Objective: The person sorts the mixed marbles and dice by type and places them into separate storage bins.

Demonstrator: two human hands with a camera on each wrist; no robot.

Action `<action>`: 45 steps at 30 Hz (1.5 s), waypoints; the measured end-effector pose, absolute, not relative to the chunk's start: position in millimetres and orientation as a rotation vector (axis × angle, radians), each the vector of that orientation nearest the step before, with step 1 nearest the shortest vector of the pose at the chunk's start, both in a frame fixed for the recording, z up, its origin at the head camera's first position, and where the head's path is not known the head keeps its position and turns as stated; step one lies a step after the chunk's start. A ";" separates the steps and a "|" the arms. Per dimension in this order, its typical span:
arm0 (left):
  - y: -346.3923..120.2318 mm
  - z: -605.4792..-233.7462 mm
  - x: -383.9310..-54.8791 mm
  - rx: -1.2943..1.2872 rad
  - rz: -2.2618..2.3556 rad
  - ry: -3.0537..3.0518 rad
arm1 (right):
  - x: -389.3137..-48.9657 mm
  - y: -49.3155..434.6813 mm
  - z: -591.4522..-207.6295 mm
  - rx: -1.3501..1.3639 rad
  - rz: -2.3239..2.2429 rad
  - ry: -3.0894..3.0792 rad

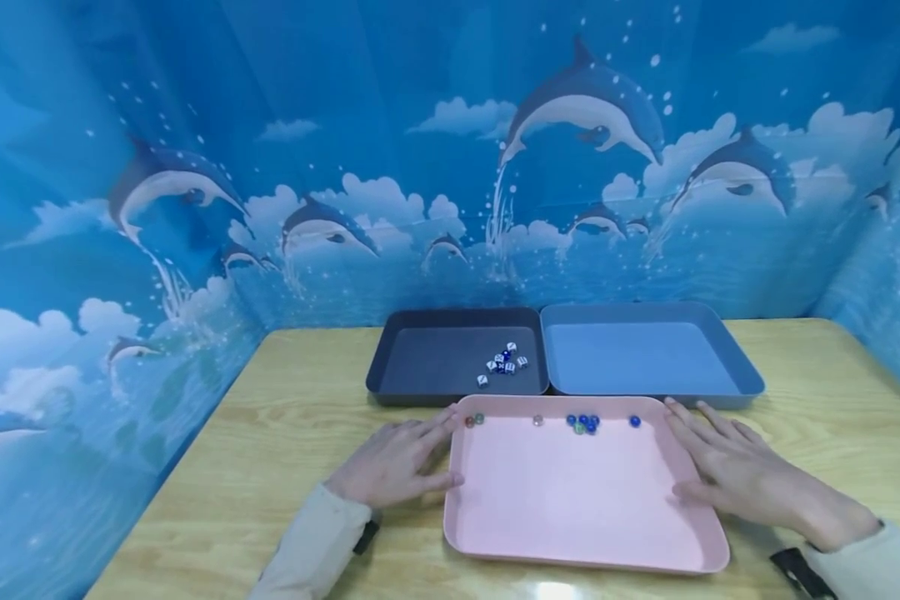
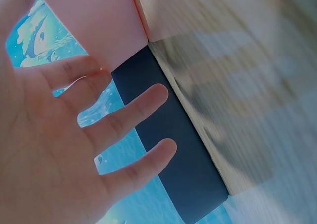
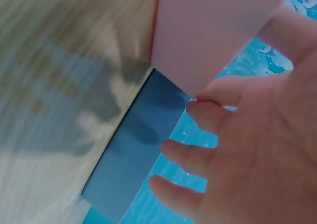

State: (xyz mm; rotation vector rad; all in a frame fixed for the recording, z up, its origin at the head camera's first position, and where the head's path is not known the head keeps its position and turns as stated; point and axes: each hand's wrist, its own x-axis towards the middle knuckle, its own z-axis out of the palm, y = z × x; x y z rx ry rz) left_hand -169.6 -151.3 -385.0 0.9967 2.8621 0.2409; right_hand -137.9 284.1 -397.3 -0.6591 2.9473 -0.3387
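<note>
A pink tray (image 1: 570, 500) lies on the table between both hands. Along its far side sit several blue marbles (image 1: 592, 422), a lone blue marble (image 1: 634, 422) to their right, a clear marble (image 1: 537, 421) and, in the far left corner, a reddish marble (image 1: 469, 422) beside a green one. My left hand (image 1: 401, 462) rests at the tray's left side, thumb on the rim, fingertips at the far corner. On the opposite side my right hand (image 1: 742, 471) touches the wall likewise, its thumb over the rim. Both wrist views show extended fingers, the lower ones spread off the pink wall.
Behind the pink tray stand a black tray (image 1: 427, 358) and a blue tray (image 1: 637, 350), side by side. Several white and blue dice (image 1: 501, 363) lie in the black tray's right part. A dolphin-print curtain (image 1: 420, 125) closes off the table's back and sides.
</note>
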 end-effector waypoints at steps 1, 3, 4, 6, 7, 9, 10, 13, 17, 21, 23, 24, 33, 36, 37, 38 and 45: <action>-151.5 -384.7 -169.4 0.995 0.239 2.863 | -138.1 284.3 -398.1 -0.665 -0.345 2.952; -152.0 -384.4 -168.9 0.991 0.234 2.866 | -138.6 283.5 -400.0 -0.672 -0.350 2.954; -152.1 -384.4 -168.6 0.985 0.234 2.867 | -138.8 282.9 -401.1 -0.678 -0.344 2.958; -151.9 -384.3 -168.6 0.976 0.234 2.868 | -139.0 281.3 -402.4 -0.678 -0.340 2.966; -151.6 -384.0 -168.6 0.978 0.225 2.871 | -139.1 280.5 -402.8 -0.674 -0.337 2.968; -150.5 -382.2 -169.2 0.986 0.194 2.887 | -139.5 279.2 -403.2 -0.665 -0.329 2.980; -149.9 -380.3 -169.8 1.005 0.164 2.905 | -139.9 278.8 -403.4 -0.667 -0.318 2.987; -146.7 -370.6 -172.1 1.061 0.096 2.974 | -140.1 278.3 -403.9 -0.704 -0.287 3.011; -136.8 -352.5 -178.2 1.131 0.098 3.066 | -138.3 280.2 -406.8 -0.830 -0.258 3.090; -123.4 -339.5 -184.4 1.153 0.104 3.093 | -137.2 281.6 -411.6 -1.049 -0.250 3.215; -117.2 -335.6 -187.2 1.143 0.102 3.088 | -137.2 281.3 -413.4 -1.131 -0.235 3.264; -114.3 -334.0 -188.6 1.132 0.104 3.081 | -137.1 281.3 -414.0 -1.153 -0.223 3.278; -99.3 -331.0 -199.3 1.085 0.114 3.047 | -135.5 279.5 -412.1 -0.993 -0.178 3.225; -95.0 -337.5 -202.2 1.108 0.045 3.005 | -135.4 280.4 -410.4 -0.903 -0.161 3.190; -93.3 -340.0 -203.1 1.113 0.021 2.994 | -135.3 280.8 -409.9 -0.883 -0.154 3.178; -91.7 -342.8 -204.0 1.116 -0.006 2.988 | -135.1 281.2 -409.4 -0.864 -0.144 3.166; -85.4 -355.5 -208.1 1.056 -0.121 3.067 | -134.4 283.1 -407.8 -0.871 -0.113 3.164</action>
